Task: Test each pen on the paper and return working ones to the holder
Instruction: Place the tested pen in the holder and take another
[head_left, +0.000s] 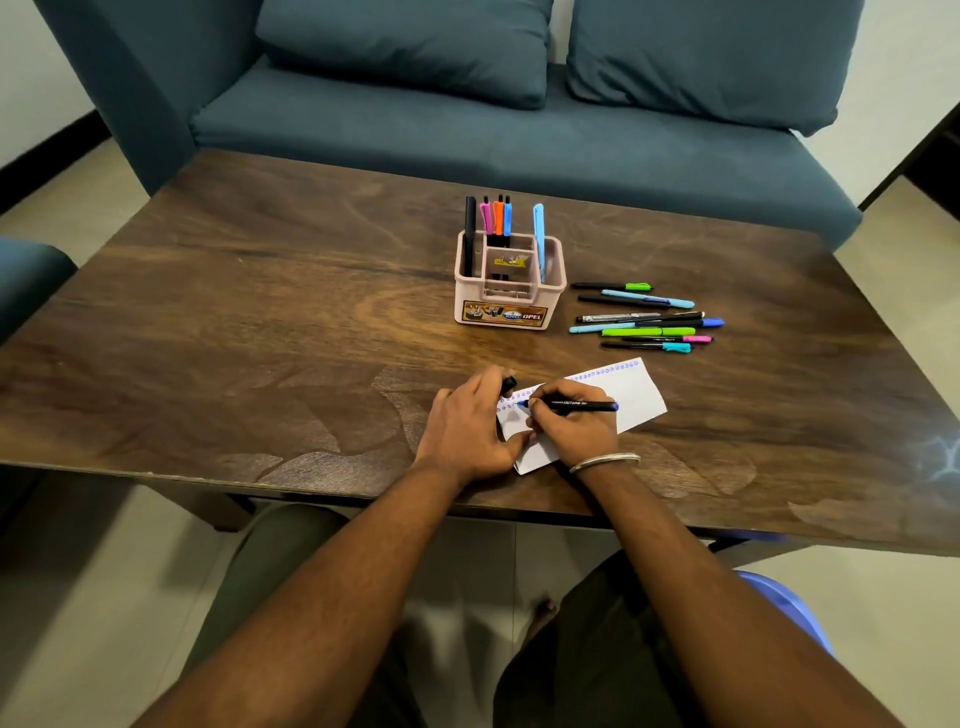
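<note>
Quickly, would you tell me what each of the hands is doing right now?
Left hand: holds a black pen cap, resting on the paper.
Right hand: grips the black pen.

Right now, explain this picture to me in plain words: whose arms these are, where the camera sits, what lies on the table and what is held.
There is no machine: these are a person's two bare arms, filmed by a camera worn on the head, looking down. The right hand holds a black pen with its tip on the white paper. The left hand presses the paper's near-left edge and grips a small dark thing, probably the pen's cap. On the wooden table stand a pink holder with several pens, and beside it loose pens.
</note>
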